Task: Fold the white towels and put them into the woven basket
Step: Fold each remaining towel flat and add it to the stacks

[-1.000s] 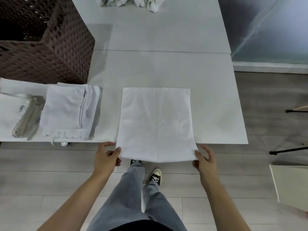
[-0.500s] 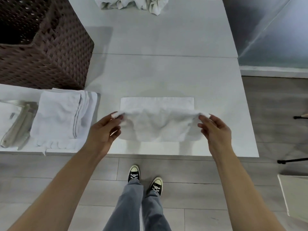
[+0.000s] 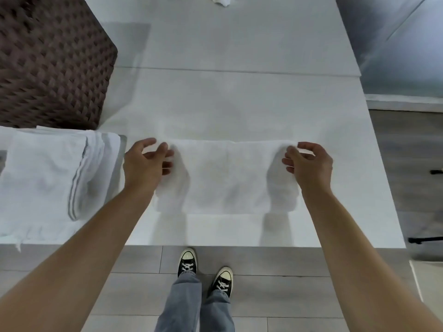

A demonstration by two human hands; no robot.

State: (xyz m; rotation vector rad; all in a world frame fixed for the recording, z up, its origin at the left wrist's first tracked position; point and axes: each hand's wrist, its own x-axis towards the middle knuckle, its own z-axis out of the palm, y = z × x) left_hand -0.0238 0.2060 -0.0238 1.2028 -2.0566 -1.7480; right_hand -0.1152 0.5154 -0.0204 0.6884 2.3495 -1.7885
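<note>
Table: white table in front of me, a seam across its middle.
Near edge, middle: my folded towel.
My left: stack of folded towels.
Far left: brown woven basket.
Far edge: crumpled towels.

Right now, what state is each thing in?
towel: folded in half, flat on table
left hand: at towel's far left corner, fingers loosening
right hand: at far right corner, fingers loosening
folded stack: lying left
woven basket: upright, contents hidden
</note>
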